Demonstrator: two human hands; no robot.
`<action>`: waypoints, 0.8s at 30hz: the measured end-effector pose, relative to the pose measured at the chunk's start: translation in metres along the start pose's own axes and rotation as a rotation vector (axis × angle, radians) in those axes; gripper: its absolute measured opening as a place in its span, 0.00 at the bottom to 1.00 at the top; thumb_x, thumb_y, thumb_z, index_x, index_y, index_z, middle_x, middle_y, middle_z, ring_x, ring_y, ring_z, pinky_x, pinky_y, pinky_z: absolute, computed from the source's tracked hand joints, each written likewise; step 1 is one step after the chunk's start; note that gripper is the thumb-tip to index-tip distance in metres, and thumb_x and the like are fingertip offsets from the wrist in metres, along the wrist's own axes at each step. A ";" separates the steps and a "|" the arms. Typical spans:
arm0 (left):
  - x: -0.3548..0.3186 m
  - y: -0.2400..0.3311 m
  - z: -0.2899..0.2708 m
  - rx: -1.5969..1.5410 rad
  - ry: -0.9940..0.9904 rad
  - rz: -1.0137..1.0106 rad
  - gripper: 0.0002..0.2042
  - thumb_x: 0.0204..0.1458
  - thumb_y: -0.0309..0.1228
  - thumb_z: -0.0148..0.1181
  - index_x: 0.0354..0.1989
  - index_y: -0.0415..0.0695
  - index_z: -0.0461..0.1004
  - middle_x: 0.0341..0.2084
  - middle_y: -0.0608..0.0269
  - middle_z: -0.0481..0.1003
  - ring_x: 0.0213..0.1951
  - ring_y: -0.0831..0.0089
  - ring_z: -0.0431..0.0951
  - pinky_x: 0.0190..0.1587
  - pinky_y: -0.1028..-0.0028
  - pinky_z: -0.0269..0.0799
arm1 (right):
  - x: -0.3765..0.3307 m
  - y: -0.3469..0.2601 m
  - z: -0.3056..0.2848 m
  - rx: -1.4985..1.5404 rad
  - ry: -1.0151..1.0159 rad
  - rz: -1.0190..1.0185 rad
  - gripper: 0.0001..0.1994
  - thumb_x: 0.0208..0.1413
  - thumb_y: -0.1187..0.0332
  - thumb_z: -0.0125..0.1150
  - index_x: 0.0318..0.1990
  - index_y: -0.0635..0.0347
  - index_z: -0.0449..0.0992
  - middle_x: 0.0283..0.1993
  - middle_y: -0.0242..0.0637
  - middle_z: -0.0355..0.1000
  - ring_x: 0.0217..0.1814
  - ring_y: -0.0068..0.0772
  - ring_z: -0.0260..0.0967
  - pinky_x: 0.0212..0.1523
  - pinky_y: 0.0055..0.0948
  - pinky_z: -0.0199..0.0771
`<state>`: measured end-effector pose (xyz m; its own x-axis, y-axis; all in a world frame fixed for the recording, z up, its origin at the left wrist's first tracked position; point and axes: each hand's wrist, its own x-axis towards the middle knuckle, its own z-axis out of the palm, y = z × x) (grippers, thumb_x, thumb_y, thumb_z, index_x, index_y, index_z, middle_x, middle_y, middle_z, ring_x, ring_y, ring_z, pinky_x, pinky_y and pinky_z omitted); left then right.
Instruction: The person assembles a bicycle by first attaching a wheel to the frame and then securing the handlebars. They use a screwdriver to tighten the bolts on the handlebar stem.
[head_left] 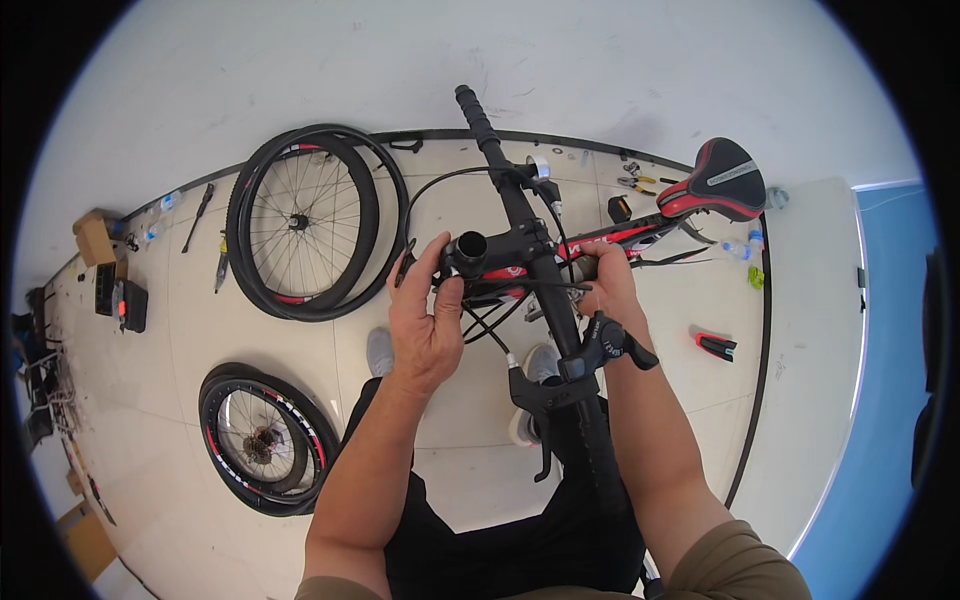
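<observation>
A bicycle handlebar (515, 205) stretches from the far middle down toward my lap, its black stem (500, 252) clamped at the centre. My left hand (425, 330) is closed around the stem's left end, the thumb beside a black open-topped tube (471, 246). Beyond the bar, my right hand (612, 285) is closed around a dull tubular part of the red and black bicycle frame (610, 243); the handlebar partly hides the fingers. Near my right wrist sit a shifter (600, 345) and a brake lever (545, 395). Black cables loop around the stem.
Two wheels lie on the tiled floor at left: a front wheel (300, 222) with a loose tyre and a rear wheel (262, 442). The saddle (722, 182) stands far right, near pliers (637, 185) and bottles (740, 248). A red and black object (715, 346) lies right.
</observation>
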<state>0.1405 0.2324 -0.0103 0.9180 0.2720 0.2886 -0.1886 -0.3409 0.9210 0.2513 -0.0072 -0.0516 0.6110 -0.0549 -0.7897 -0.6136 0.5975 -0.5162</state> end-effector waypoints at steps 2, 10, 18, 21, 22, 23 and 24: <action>-0.001 -0.002 -0.001 -0.026 -0.016 -0.006 0.20 0.66 0.32 0.52 0.65 0.37 0.68 0.47 0.56 0.77 0.47 0.68 0.74 0.66 0.65 0.54 | 0.002 -0.001 -0.002 -0.003 -0.001 0.001 0.04 0.57 0.71 0.53 0.37 0.59 0.72 0.33 0.41 0.75 0.32 0.44 0.76 0.37 0.48 0.81; -0.001 -0.003 -0.011 -0.073 -0.081 -0.042 0.22 0.67 0.31 0.52 0.67 0.37 0.66 0.47 0.59 0.76 0.47 0.76 0.72 0.52 0.79 0.67 | 0.002 -0.001 -0.002 -0.083 0.013 0.013 0.03 0.56 0.69 0.55 0.36 0.56 0.72 0.32 0.38 0.74 0.31 0.42 0.74 0.38 0.49 0.78; 0.000 0.001 -0.004 -0.013 -0.039 -0.004 0.23 0.63 0.30 0.59 0.66 0.39 0.69 0.50 0.59 0.74 0.46 0.75 0.71 0.54 0.77 0.68 | 0.008 0.003 -0.003 0.023 0.012 -0.015 0.02 0.56 0.71 0.55 0.36 0.57 0.71 0.32 0.38 0.74 0.30 0.39 0.73 0.35 0.44 0.79; 0.000 0.000 -0.004 -0.051 -0.028 -0.031 0.22 0.63 0.30 0.59 0.65 0.38 0.70 0.48 0.58 0.75 0.47 0.74 0.72 0.56 0.75 0.65 | 0.008 0.005 -0.003 0.033 0.012 -0.049 0.04 0.56 0.73 0.56 0.38 0.58 0.70 0.35 0.37 0.73 0.34 0.37 0.74 0.36 0.43 0.79; -0.002 0.003 -0.003 -0.090 -0.017 -0.096 0.22 0.62 0.31 0.60 0.64 0.37 0.70 0.48 0.56 0.77 0.48 0.72 0.73 0.59 0.72 0.64 | 0.005 0.005 -0.002 0.019 0.035 -0.065 0.04 0.55 0.74 0.56 0.38 0.58 0.70 0.35 0.37 0.72 0.34 0.37 0.74 0.37 0.43 0.79; -0.002 0.005 -0.004 -0.123 -0.007 -0.161 0.22 0.62 0.32 0.60 0.63 0.36 0.71 0.47 0.54 0.78 0.49 0.69 0.74 0.62 0.69 0.62 | 0.001 0.006 0.002 0.008 0.056 -0.077 0.04 0.55 0.74 0.56 0.38 0.59 0.69 0.35 0.37 0.72 0.33 0.37 0.73 0.38 0.43 0.79; -0.003 0.000 -0.003 -0.127 0.000 -0.132 0.22 0.63 0.33 0.59 0.63 0.35 0.71 0.48 0.54 0.76 0.51 0.69 0.72 0.57 0.73 0.65 | -0.003 0.006 0.005 0.006 0.056 -0.088 0.05 0.55 0.74 0.57 0.38 0.59 0.70 0.35 0.37 0.72 0.33 0.37 0.73 0.38 0.43 0.79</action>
<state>0.1370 0.2340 -0.0104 0.9376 0.3069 0.1635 -0.1095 -0.1855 0.9765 0.2484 0.0004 -0.0507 0.6332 -0.1516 -0.7590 -0.5562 0.5929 -0.5824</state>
